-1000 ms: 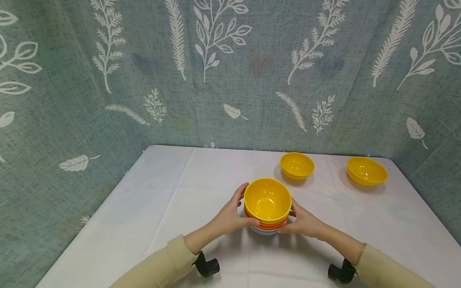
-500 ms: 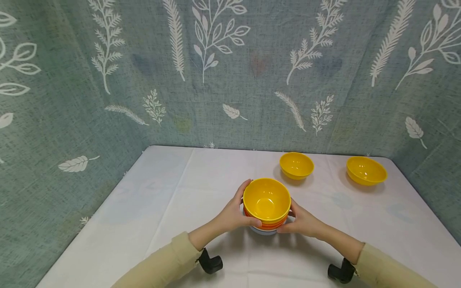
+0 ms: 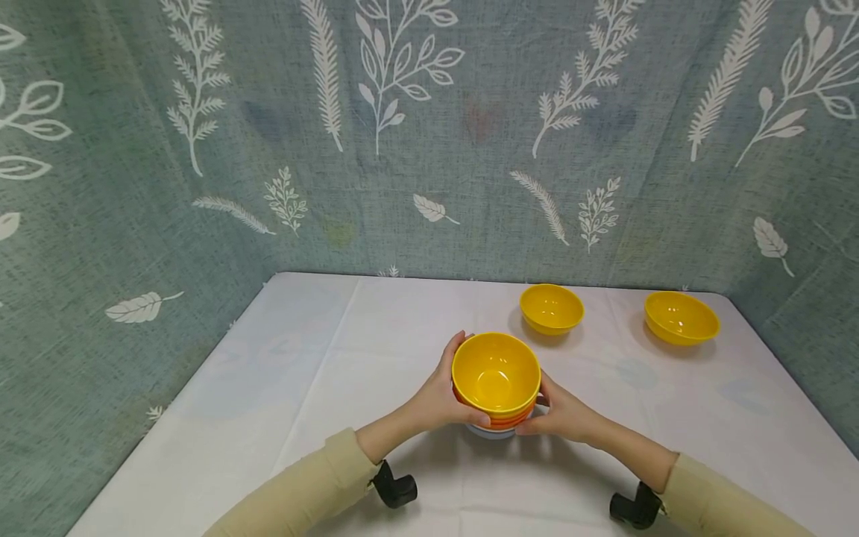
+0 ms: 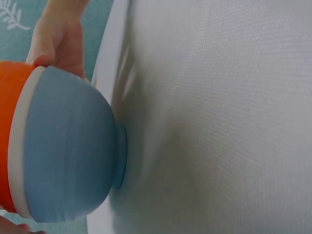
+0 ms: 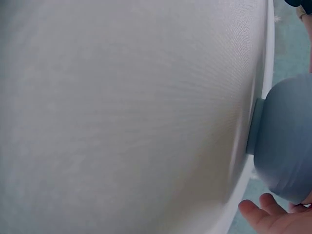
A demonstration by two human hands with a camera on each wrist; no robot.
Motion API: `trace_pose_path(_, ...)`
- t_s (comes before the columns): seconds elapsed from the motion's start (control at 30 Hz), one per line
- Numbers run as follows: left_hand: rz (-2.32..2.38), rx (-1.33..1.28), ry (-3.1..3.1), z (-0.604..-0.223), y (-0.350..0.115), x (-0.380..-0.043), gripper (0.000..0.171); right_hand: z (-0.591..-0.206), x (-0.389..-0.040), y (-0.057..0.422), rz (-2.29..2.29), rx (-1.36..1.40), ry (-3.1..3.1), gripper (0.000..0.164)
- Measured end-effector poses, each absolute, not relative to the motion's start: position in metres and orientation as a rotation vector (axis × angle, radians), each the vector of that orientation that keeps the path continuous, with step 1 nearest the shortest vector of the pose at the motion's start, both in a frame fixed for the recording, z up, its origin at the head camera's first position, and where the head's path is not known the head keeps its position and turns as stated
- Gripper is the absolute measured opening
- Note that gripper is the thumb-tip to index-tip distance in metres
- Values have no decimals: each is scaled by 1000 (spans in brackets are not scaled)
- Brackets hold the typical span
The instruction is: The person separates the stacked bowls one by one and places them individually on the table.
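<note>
The top yellow bowl [image 3: 496,373] is smooth and very shiny, maybe plastic or china; I can't tell. Under it, the orange bowl [image 4: 7,131] looks smooth, and the blue bowl [image 4: 73,146] is smooth but dull. From the top one, the back yellow bowl [image 3: 552,309] at half past one and the far yellow bowl [image 3: 681,319] at half past two are glossy too. The tablecloth [image 3: 376,335] is matt, creased cloth with a fine weave. The curtain [image 3: 483,179] at twelve o'clock is dull, rough-looking cloth. The sleeves [image 3: 302,481] at eight and four are matt, wrinkly cloth.
</note>
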State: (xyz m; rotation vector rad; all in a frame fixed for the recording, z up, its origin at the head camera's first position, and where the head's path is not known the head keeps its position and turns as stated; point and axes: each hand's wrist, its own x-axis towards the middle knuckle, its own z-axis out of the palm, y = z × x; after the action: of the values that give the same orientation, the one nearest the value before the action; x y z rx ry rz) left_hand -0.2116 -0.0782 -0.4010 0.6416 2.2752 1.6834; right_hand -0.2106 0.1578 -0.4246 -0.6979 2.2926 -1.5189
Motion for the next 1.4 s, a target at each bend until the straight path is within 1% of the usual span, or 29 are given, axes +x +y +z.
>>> trace_pose_path(0.17,1696,626,2276,-402,-77,-213,108,-425,-212,159,-1525,-728,2290,90)
trace_pose_path(0.93,1693,534,2319,-404,-76,-213,102,-424,-214,159,-1514,-743,2263,89)
trace_pose_path(1.4,1717,565,2289,-403,-78,-215,100,-425,-216,160,-1507,-761,2249,89)
